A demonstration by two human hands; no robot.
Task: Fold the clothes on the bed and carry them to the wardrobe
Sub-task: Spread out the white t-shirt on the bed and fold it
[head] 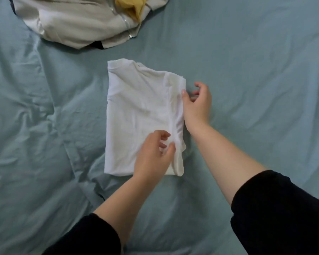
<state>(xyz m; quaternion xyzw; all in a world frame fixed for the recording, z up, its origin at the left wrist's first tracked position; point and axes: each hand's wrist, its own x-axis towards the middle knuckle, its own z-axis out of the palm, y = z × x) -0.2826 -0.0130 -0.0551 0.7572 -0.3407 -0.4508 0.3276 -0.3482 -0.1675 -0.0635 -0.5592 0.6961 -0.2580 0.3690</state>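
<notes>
A white shirt (136,107) lies folded into a narrow rectangle in the middle of the bed (256,61). My left hand (153,157) is over the shirt's lower right part, fingers loosely curled, thumb touching the folded right edge. My right hand (197,105) is beside the upper right edge. Its thumb tip touches the fabric, and its fingers are spread and relaxed off the shirt, above the sheet. Neither hand visibly grips the cloth. Both forearms come in from the bottom in black sleeves.
At the top of the bed lies a pile of unfolded clothes: a beige zipped garment (77,24) with a yellow piece (131,4) on it and a dark bit showing beneath. The blue-grey sheet is wrinkled on the left.
</notes>
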